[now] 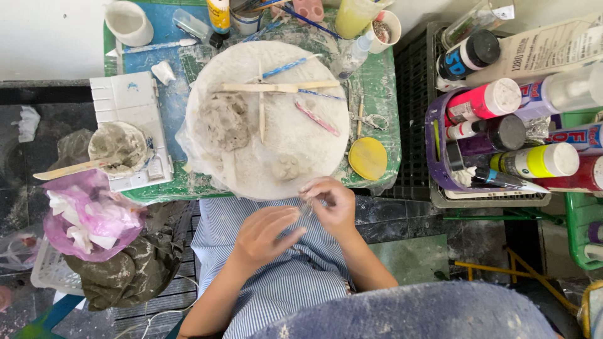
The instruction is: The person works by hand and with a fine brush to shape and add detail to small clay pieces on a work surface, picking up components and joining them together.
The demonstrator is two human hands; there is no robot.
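The left hand and the right hand meet just near the round board, over a striped blue lap. The right fingers are pressed together and pinch a tiny clear bit. It is too small to tell what it is. The left fingers are half spread and reach toward that bit from the left. I cannot tell if they touch it.

On the board lie a lump of grey clay on the left, a small clay lump near the hands, and flat wooden sticks across the far part. A yellow disc sits just right of the board. A grey bowl with a stick stands to the left. A pink bag lies near it. Paint bottles fill a purple basket on the right.
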